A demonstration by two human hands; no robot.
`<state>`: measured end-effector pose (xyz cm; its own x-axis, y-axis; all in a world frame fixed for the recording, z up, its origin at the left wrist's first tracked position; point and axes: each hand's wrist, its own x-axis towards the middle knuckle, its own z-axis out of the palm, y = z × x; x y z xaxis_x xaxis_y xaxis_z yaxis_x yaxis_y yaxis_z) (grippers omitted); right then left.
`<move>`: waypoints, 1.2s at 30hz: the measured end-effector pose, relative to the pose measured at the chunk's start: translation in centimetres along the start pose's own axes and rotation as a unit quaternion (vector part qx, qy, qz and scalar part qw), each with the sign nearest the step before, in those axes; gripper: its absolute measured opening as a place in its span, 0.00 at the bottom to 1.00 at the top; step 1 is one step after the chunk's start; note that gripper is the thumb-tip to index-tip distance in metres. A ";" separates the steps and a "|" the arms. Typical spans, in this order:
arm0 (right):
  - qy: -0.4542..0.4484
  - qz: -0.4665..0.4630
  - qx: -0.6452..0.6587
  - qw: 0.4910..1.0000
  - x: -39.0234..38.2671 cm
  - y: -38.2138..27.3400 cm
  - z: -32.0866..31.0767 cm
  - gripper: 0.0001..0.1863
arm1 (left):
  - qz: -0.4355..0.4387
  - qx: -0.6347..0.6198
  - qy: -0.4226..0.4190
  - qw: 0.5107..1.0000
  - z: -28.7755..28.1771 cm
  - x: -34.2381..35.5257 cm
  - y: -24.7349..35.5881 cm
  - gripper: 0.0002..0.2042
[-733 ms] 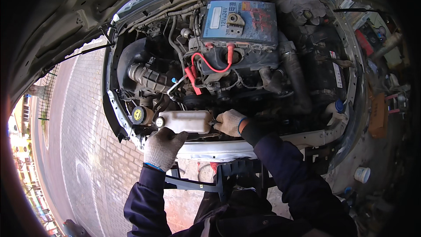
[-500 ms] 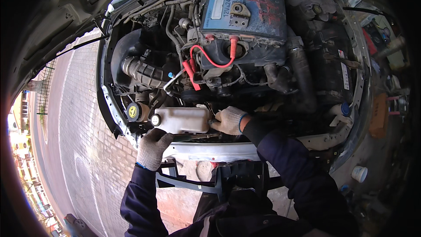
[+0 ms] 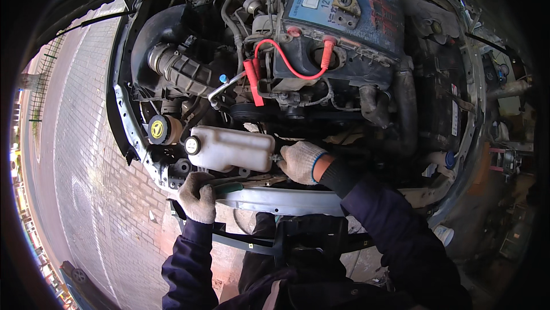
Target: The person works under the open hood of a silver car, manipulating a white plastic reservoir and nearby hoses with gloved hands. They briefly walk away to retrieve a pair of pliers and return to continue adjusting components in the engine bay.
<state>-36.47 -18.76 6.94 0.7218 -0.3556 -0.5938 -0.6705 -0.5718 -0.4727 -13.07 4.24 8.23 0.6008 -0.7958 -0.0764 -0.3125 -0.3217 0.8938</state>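
Observation:
A translucent white reservoir (image 3: 232, 149) with a capped neck (image 3: 192, 145) lies across the front of an open engine bay. At its right end, my gloved right hand (image 3: 302, 162) is closed, fingertips pinched at a small fitting; what they grip is mostly hidden. Below the reservoir's left end, my gloved left hand (image 3: 197, 196) is curled at the pale front crossbeam (image 3: 286, 200). Between its thumb and fingers sits a dark green handle-like piece (image 3: 229, 188), sticking out to the right; its other end is covered by the hand.
A blue-topped booster box (image 3: 309, 15) rests on the engine, with a red cable (image 3: 281, 52) running to a red clamp (image 3: 252, 83). A ribbed intake hose (image 3: 183, 69) and a yellow-marked black cap (image 3: 157, 129) are at left. Dark bumper framing (image 3: 309, 235) stands before my legs.
The view has shifted and turned slightly. My left hand has gone from beside the reservoir's capped end down to the crossbeam, where the green piece now shows. My right hand stays at the fitting.

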 end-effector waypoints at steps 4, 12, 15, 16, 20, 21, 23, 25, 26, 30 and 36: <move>-0.030 0.020 -0.043 0.998 0.2 -1.0 -0.8 0.22 | 0.055 0.026 0.009 0.998 0.1 -0.2 -0.7 0.16; -0.044 0.048 -0.035 0.997 0.7 -1.2 -1.1 0.22 | -0.088 -0.126 0.017 0.988 1.5 3.1 1.1 0.14; -0.023 0.067 0.015 0.997 0.5 -0.9 -0.7 0.22 | -0.055 -0.105 0.052 0.992 2.5 3.6 1.2 0.12; -0.016 0.062 0.027 0.998 0.5 -0.8 -0.6 0.22 | -0.046 -0.094 0.062 0.993 2.7 3.6 1.2 0.12; -0.004 0.052 0.031 0.998 0.4 -0.7 -0.2 0.21 | -0.029 -0.110 0.082 0.990 3.0 3.1 0.5 0.13; 0.000 0.054 0.020 0.998 0.4 -0.7 -0.1 0.21 | -0.020 -0.081 0.089 0.993 3.0 2.8 0.4 0.13; 0.006 0.039 0.011 0.999 0.4 -0.8 -0.1 0.20 | -0.004 -0.080 0.104 0.991 3.2 2.4 0.1 0.14; 0.001 0.043 -0.002 0.999 0.3 -0.9 -0.1 0.19 | 0.002 -0.075 0.116 0.990 3.4 2.0 0.0 0.15; -0.003 0.050 -0.006 0.999 0.3 -1.0 -0.1 0.20 | 0.002 -0.085 0.115 0.990 3.4 2.0 0.1 0.15; -0.027 0.075 0.000 0.997 0.6 -1.4 -0.5 0.20 | -0.021 -0.069 0.112 0.991 3.4 1.9 0.4 0.14; 0.018 0.079 0.031 0.996 0.1 -1.3 0.4 0.21 | -0.024 -0.114 0.071 0.991 3.1 3.0 0.2 0.10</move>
<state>-35.64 -17.80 7.27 0.6110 -0.4640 -0.6414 -0.7850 -0.4600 -0.4149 -13.66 0.21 6.84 0.7135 -0.6968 -0.0729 -0.1163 -0.2205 0.9684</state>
